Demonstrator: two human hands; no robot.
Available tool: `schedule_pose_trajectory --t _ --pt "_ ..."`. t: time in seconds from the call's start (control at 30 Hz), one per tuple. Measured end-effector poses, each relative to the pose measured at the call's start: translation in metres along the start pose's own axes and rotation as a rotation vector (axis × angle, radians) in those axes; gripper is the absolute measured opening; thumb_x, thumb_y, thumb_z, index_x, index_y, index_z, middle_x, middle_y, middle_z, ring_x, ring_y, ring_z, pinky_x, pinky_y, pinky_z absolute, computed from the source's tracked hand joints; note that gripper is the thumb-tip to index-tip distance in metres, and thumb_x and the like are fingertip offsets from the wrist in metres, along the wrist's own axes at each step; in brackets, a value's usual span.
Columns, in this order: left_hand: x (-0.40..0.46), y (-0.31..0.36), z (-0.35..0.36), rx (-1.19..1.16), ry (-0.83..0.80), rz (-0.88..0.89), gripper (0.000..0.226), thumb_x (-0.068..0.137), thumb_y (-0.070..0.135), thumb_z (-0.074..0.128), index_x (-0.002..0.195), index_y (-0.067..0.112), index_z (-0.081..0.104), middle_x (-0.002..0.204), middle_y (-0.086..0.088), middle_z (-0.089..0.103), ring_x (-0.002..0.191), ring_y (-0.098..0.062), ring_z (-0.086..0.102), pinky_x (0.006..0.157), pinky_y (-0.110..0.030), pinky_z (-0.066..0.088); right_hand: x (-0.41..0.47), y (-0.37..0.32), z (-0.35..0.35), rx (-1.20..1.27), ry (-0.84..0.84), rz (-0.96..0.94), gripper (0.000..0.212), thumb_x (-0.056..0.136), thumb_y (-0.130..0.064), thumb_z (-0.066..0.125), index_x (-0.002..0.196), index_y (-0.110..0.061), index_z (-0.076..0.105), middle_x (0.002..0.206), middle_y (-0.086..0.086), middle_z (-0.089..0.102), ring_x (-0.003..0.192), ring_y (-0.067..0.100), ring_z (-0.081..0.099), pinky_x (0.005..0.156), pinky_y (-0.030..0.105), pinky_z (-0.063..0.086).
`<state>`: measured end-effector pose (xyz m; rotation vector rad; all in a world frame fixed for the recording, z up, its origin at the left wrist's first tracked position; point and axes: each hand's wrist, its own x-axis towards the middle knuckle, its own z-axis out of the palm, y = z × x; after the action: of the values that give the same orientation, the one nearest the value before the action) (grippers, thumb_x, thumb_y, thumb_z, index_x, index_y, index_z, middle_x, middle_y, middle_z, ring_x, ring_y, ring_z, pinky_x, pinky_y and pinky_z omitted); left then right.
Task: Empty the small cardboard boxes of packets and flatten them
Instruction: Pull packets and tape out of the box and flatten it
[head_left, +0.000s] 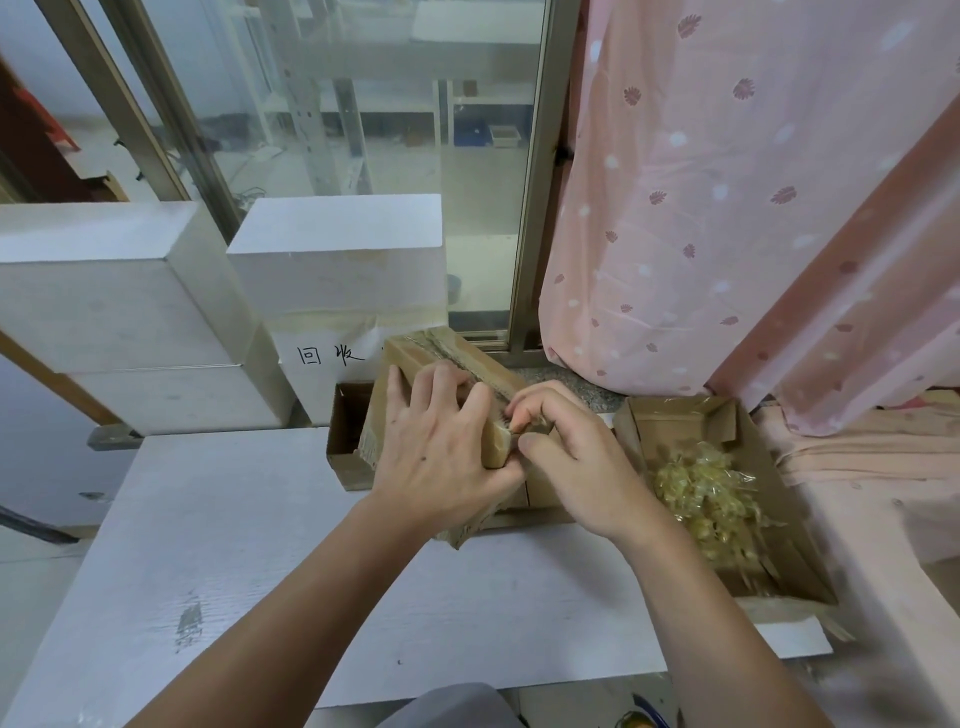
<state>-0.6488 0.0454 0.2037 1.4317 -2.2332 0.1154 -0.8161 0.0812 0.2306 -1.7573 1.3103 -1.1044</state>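
Note:
A small taped cardboard box (415, 358) is tilted up above the white table, just past its far edge. My left hand (441, 441) grips it from the near side, fingers spread over its top face. My right hand (561, 457) pinches the tape at the box's near corner between thumb and fingertips. To the right lies an open cardboard box (779, 467) holding a heap of clear yellowish packets (706, 493).
An open brown box (345, 441) sits behind my left hand. White foam blocks (130, 306) stack at the left and back. A pink curtain (753, 208) hangs on the right, beside a glass window. The white tabletop (234, 545) spreads below my arms.

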Motion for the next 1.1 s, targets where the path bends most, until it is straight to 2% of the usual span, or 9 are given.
schedule_pose_trajectory --t 0.13,0.27,0.37,0.53,0.73,0.83,0.93,1.0,1.1 --pt "0.000 -0.002 0.001 0.002 -0.011 0.011 0.052 0.073 0.063 0.068 0.099 0.017 0.066 0.111 -0.008 0.057 0.113 -0.033 0.053 0.112 -0.071 0.031 0.003 0.006 0.008 -0.091 0.072 -0.060 0.020 0.084 -0.005 0.075 0.084 -0.013 0.057 0.099 -0.002 0.061 0.100 0.018 0.060 0.089 0.030 0.047" --pt "0.001 -0.001 0.002 0.004 -0.020 0.010 0.050 0.073 0.061 0.069 0.098 0.017 0.064 0.110 -0.009 0.057 0.112 -0.033 0.052 0.111 -0.072 0.031 0.005 0.009 0.010 -0.144 0.043 -0.084 0.021 0.087 -0.013 0.068 0.086 -0.023 0.049 0.100 -0.008 0.056 0.103 0.022 0.056 0.090 0.040 0.046" --pt "0.003 -0.002 0.000 0.000 -0.024 0.007 0.048 0.074 0.059 0.067 0.098 0.018 0.063 0.110 -0.009 0.057 0.112 -0.033 0.052 0.109 -0.071 0.034 0.005 0.008 0.009 -0.157 0.016 -0.124 0.020 0.092 -0.010 0.066 0.089 -0.021 0.048 0.103 -0.009 0.054 0.106 0.019 0.054 0.092 0.033 0.044" --pt "0.009 -0.002 -0.005 -0.019 -0.018 0.006 0.047 0.073 0.059 0.059 0.095 0.018 0.062 0.108 -0.008 0.058 0.109 -0.033 0.053 0.104 -0.065 0.038 0.007 0.005 0.003 -0.179 0.038 -0.212 0.015 0.091 0.001 0.065 0.086 -0.007 0.054 0.101 0.002 0.057 0.096 0.018 0.056 0.083 0.024 0.044" --pt "0.008 -0.007 -0.006 -0.015 -0.042 0.002 0.058 0.076 0.069 0.051 0.101 0.018 0.063 0.111 -0.008 0.056 0.110 -0.031 0.051 0.103 -0.060 0.040 0.009 0.004 -0.003 -0.184 0.004 -0.182 0.014 0.089 -0.004 0.073 0.085 -0.011 0.061 0.109 -0.002 0.065 0.102 0.007 0.059 0.085 0.013 0.040" --pt "0.008 -0.009 -0.007 -0.013 -0.072 -0.017 0.067 0.077 0.074 0.045 0.107 0.017 0.063 0.112 -0.008 0.054 0.109 -0.030 0.050 0.102 -0.056 0.040 0.010 0.009 -0.005 -0.237 -0.009 -0.193 0.012 0.088 -0.001 0.073 0.089 -0.011 0.066 0.122 -0.005 0.066 0.110 0.000 0.058 0.090 0.010 0.039" --pt "0.008 -0.010 -0.005 -0.022 -0.060 -0.019 0.061 0.078 0.071 0.047 0.103 0.017 0.060 0.109 -0.008 0.053 0.104 -0.029 0.050 0.097 -0.054 0.043 0.010 0.011 -0.005 -0.269 0.001 -0.226 0.019 0.088 0.008 0.062 0.090 -0.010 0.067 0.128 -0.002 0.065 0.113 -0.005 0.057 0.094 0.009 0.038" --pt "0.007 -0.010 -0.003 -0.030 -0.067 -0.021 0.058 0.079 0.069 0.049 0.102 0.017 0.059 0.108 -0.007 0.052 0.102 -0.029 0.049 0.095 -0.053 0.044 0.010 0.012 -0.004 -0.260 -0.003 -0.239 0.022 0.088 0.010 0.059 0.090 -0.010 0.067 0.130 -0.002 0.065 0.116 -0.003 0.057 0.095 0.009 0.038" --pt "0.005 -0.010 0.000 -0.033 -0.079 -0.021 0.059 0.080 0.069 0.046 0.104 0.016 0.058 0.111 -0.008 0.053 0.102 -0.029 0.049 0.094 -0.053 0.045 0.012 0.017 -0.004 -0.287 -0.026 -0.242 0.024 0.090 0.007 0.060 0.090 -0.015 0.067 0.138 -0.004 0.061 0.137 0.007 0.047 0.111 0.014 0.031"
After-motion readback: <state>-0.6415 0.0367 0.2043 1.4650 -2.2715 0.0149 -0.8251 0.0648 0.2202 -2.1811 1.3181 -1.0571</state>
